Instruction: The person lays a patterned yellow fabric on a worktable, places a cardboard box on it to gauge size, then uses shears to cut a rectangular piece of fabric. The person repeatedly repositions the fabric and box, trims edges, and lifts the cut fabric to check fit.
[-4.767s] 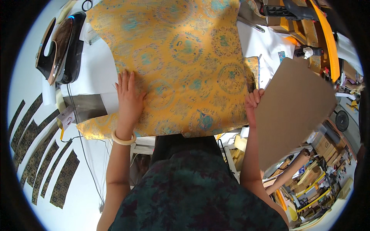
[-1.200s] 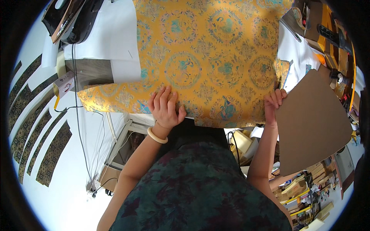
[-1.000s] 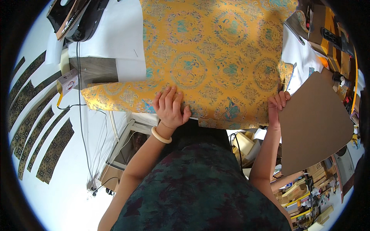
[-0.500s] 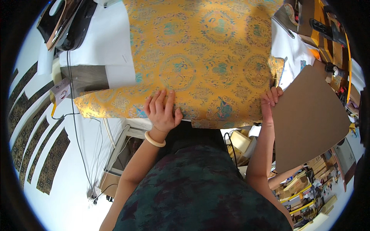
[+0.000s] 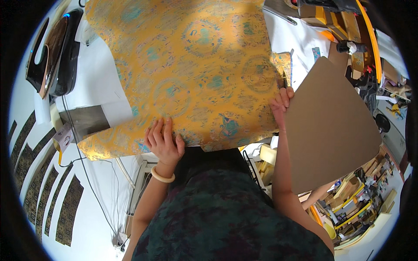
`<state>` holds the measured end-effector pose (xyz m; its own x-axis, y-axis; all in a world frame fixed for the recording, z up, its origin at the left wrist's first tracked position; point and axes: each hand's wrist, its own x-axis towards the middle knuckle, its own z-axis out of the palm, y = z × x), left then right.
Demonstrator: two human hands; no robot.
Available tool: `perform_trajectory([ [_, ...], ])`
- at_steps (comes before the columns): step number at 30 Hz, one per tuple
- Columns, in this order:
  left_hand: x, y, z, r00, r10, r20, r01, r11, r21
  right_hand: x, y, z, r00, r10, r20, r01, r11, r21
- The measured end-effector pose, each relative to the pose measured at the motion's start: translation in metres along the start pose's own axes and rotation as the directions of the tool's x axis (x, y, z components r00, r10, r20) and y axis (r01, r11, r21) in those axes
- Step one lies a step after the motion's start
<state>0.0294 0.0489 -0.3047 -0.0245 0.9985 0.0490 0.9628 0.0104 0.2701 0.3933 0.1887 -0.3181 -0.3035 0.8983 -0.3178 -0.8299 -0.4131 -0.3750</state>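
Golden-yellow patterned brocade fabric (image 5: 209, 82), with blue-green round motifs, covers the table before me. Its near edge is folded over into a long flap that tapers to the left. My left hand (image 5: 164, 141), wearing a pale bangle (image 5: 162, 175), lies on this flap with fingers spread. At the fabric's right edge, my right hand (image 5: 281, 103) is closed with bent fingers on the cloth's margin; its thumb is hard to see. A stiff brown board (image 5: 333, 126) stands just right of that hand, alongside my forearm.
A black clothes iron (image 5: 65, 52) stands far left, its cable hanging past the table. Behind the board another bare arm (image 5: 320, 195) shows. A metal pen-like tool (image 5: 283, 15) lies on white paper at far right. Cluttered shelves (image 5: 348, 200) fill the lower right.
The whole view has swung, so fabric, hands and board appear farther left, with the iron nearer the rim. Both hands keep about the same places on the fabric.
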Motion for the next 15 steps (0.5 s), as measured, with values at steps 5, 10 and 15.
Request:
perform_trajectory([
  [5, 0.012, 0.003, -0.034, 0.977, 0.081, 0.196, -0.062, 0.993, -0.099, 0.0, 0.0, -0.01, 0.999, -0.002, 0.05, 0.001, 1.0, 0.021],
  [10, 0.024, -0.011, -0.058, 0.895, 0.142, 0.423, -0.131, 0.99, -0.055, 0.001, 0.0, -0.007, 0.995, -0.018, 0.093, 0.019, 1.0, -0.005],
  [15, 0.032, -0.019, -0.052, 0.904, 0.193, 0.381, -0.188, 0.981, -0.051, -0.001, 0.001, -0.007, 0.997, -0.044, 0.06, 0.046, 0.999, -0.029],
])
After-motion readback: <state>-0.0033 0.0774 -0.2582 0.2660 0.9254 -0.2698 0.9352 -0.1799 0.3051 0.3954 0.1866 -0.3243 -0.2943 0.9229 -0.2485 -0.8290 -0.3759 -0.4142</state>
